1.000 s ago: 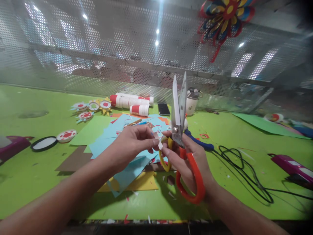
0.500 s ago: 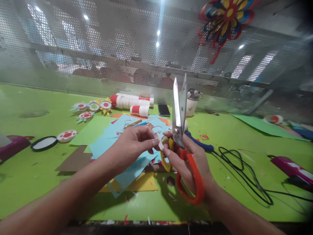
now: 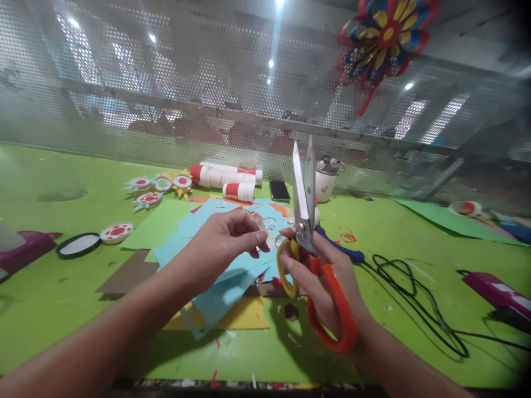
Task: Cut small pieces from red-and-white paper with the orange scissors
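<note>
My right hand holds one pair of scissors, blades up and slightly parted. My left hand pinches something too small to tell. Three glue bottles and one cable lie on the table.

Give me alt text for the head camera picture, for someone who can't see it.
Over a green table, the right hand holds orange-handled scissors blades up, while the left hand pinches a small paper scrap beside them. Coloured paper sheets lie beneath, glue bottles behind.

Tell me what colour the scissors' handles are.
The large steel scissors have one orange handle and one yellow, clearest in the head view.
</note>
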